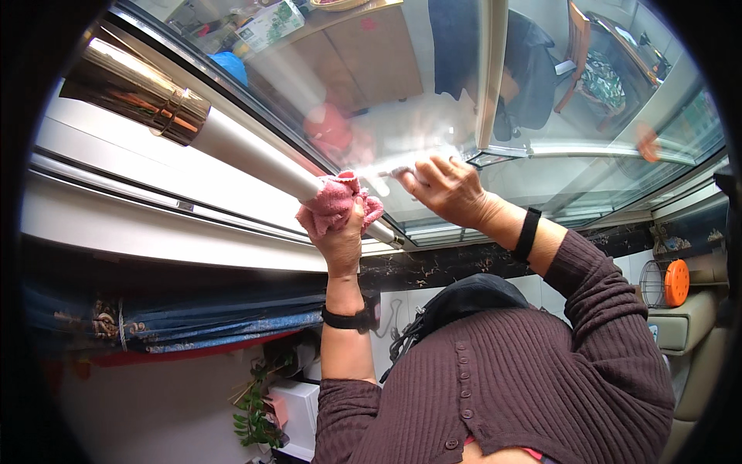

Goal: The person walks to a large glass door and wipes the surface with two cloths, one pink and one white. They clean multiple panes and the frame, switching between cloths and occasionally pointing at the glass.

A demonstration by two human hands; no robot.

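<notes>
My left hand (336,241) is closed on a pink cloth (334,195), which is wrapped around a pale rod (259,155). A shiny gold cap (151,97) covers the far left end of that rod, and a short stretch of rod shows past the cloth on the right. Beside the cloth, my right hand (450,189) is raised in front of the glass pane (386,147), its fingers curled in. Something small and pale shows at its fingertips, but I cannot make out what it is.
A white window frame (170,220) runs along the left, above a blue patterned curtain (232,317). Below are a green plant (251,414) and a white box (297,414). At right, an orange round object with a wire cage (677,283) stands by a beige sofa (688,325).
</notes>
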